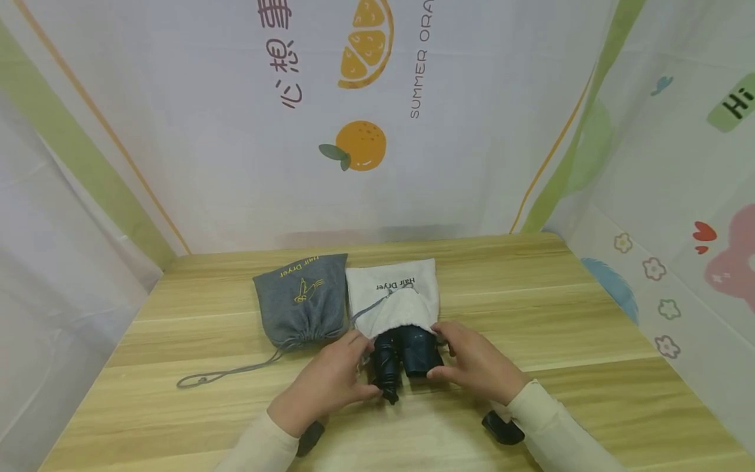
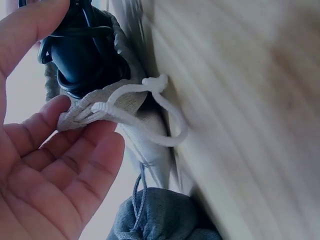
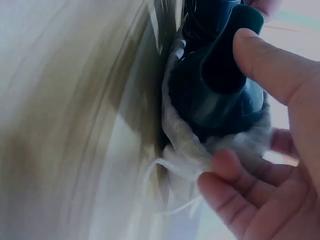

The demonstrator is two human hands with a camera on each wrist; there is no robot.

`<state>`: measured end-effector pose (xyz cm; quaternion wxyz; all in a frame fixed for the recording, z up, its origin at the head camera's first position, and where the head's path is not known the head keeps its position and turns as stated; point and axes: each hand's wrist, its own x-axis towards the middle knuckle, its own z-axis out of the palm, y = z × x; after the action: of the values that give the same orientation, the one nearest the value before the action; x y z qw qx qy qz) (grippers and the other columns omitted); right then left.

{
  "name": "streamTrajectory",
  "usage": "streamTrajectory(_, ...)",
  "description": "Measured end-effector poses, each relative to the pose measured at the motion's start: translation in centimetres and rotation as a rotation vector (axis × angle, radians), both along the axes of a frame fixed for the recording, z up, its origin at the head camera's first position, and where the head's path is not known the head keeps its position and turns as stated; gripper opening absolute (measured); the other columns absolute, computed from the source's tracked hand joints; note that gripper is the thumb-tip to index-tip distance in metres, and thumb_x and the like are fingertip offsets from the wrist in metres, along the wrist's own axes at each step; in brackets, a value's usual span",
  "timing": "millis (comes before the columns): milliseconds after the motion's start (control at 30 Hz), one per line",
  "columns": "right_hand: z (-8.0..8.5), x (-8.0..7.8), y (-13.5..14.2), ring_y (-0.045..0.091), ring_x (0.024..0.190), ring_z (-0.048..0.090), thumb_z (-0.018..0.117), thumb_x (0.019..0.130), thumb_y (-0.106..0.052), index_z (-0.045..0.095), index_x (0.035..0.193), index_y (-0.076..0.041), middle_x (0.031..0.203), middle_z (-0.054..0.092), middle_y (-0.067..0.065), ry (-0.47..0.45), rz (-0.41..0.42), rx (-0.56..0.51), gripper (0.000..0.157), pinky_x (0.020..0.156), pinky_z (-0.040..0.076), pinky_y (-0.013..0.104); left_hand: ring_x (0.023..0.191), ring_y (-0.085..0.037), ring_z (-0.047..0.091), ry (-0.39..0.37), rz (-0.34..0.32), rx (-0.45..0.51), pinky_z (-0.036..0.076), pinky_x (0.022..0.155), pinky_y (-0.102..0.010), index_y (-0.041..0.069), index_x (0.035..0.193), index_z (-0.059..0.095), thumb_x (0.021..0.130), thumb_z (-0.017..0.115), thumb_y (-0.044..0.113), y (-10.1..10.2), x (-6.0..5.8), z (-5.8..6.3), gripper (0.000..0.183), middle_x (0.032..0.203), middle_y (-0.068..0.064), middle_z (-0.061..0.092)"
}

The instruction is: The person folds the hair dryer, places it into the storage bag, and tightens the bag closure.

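Observation:
A black hair dryer (image 1: pixel 421 354) lies partly inside a white drawstring bag (image 1: pixel 366 282) printed "Hair Dryer". Its nozzle and its handle (image 2: pixel 75 57), wrapped in black cord, stick out of the mouth towards me; the rest is hidden in the cloth. My left hand (image 1: pixel 330 373) grips the bag's rim with its fingers, beside the white drawstring (image 2: pixel 150 130), with the thumb up by the handle. On the other side, my right hand (image 1: pixel 478 364) holds the rim (image 3: pixel 180 130) in curled fingers, its thumb against the open nozzle (image 3: pixel 232 60).
A grey drawstring bag (image 1: pixel 303 301) lies left of the white one, its grey cord (image 1: pixel 236 372) trailing leftward over the wooden table (image 1: pixel 177 432). Behind the table hangs a white cloth (image 1: pixel 472 131) with orange prints.

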<state>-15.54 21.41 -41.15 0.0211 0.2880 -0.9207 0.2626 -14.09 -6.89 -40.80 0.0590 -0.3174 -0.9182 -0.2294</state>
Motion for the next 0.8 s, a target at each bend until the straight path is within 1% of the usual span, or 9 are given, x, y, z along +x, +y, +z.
streamTrajectory(133,-0.1,0.01,-0.16,0.011,0.083,0.061,0.08,0.083,-0.028,0.059,0.118,-0.01,0.106,0.064,-0.001,0.058,-0.022,-0.038,0.044,0.071,0.054,0.029,0.075,-0.009,0.052,0.032,-0.001,0.016,0.051,0.069,-0.027,0.009,0.095,0.06,0.071,0.089,0.028,0.18,-0.05,-0.11,0.042,0.09,0.003,0.054)
streamTrajectory(200,-0.14,0.0,-0.19,0.01,0.084,0.062,0.079,0.084,-0.027,0.06,0.114,-0.013,0.105,0.065,-0.002,0.073,-0.04,-0.053,0.039,0.071,0.055,0.029,0.073,-0.008,0.05,0.036,0.003,0.023,0.05,0.066,-0.027,0.01,0.092,0.059,0.072,0.089,0.027,0.27,-0.07,-0.12,0.039,0.088,0.004,0.053)
streamTrajectory(433,-0.22,-0.05,-0.04,0.01,0.079,0.058,0.082,0.082,-0.028,0.059,0.117,-0.013,0.106,0.063,-0.003,0.055,-0.044,-0.059,0.044,0.068,0.052,0.027,0.072,-0.007,0.048,-0.011,0.03,0.016,0.049,0.065,-0.026,0.011,0.093,0.057,0.071,0.089,0.03,0.38,0.01,-0.11,0.044,0.088,0.004,0.05)
streamTrajectory(567,-0.27,-0.05,0.01,0.011,0.084,0.062,0.081,0.083,-0.032,0.059,0.117,-0.014,0.106,0.064,-0.003,0.038,-0.063,-0.061,0.044,0.07,0.054,0.028,0.071,-0.007,0.047,-0.029,0.045,0.026,0.048,0.064,-0.026,0.011,0.093,0.055,0.071,0.089,0.029,0.44,0.05,-0.15,0.044,0.087,0.004,0.048)
streamTrajectory(633,-0.28,-0.01,-0.02,0.012,0.087,0.065,0.08,0.083,-0.035,0.06,0.116,-0.015,0.106,0.066,-0.002,0.024,-0.093,-0.062,0.043,0.072,0.055,0.03,0.071,-0.007,0.047,-0.027,0.052,0.032,0.047,0.064,-0.026,0.011,0.092,0.055,0.072,0.089,0.029,0.46,0.07,-0.16,0.044,0.086,0.004,0.048)
streamTrajectory(800,-0.14,0.0,-0.15,0.015,0.091,0.067,0.078,0.083,-0.041,0.063,0.114,-0.014,0.105,0.07,0.001,-0.002,-0.167,-0.051,0.044,0.074,0.056,0.036,0.069,-0.007,0.046,0.019,0.065,0.036,0.046,0.063,-0.026,0.012,0.088,0.055,0.071,0.089,0.031,0.53,0.03,-0.17,0.042,0.082,0.005,0.048)
